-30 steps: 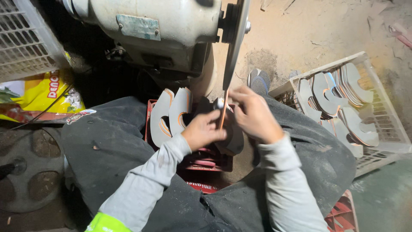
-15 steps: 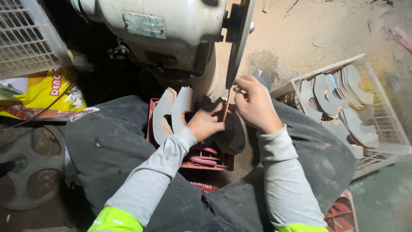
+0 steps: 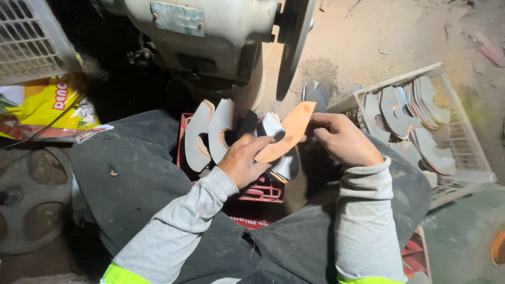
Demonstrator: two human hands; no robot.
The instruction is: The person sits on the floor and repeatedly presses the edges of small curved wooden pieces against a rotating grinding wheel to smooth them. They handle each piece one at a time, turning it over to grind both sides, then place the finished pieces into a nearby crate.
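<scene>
From my remote view, a red crate [image 3: 252, 192] of grey curved cut-outs [image 3: 210, 134] sits in the lap, and just right of them my left hand [image 3: 243, 160] pinches the lower end of an orange sole-shaped piece [image 3: 286, 131]. Its long axis climbs up and right toward the grinder disc [image 3: 294, 42]. My right hand [image 3: 342, 139] pinches the upper end, about equally near, with a white basket [image 3: 463, 137] of similar pieces further right.

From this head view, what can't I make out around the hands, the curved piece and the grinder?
Head view only:
- Orange curved piece: its lower end is hidden under the left hand.
- Right hand: fingertips are behind the piece.
- Red crate: mostly hidden by grey pieces and arms.
- Grinding disc: seen edge-on, top cut by the frame.
- White basket: grey pieces overlap, uncountable.
</scene>
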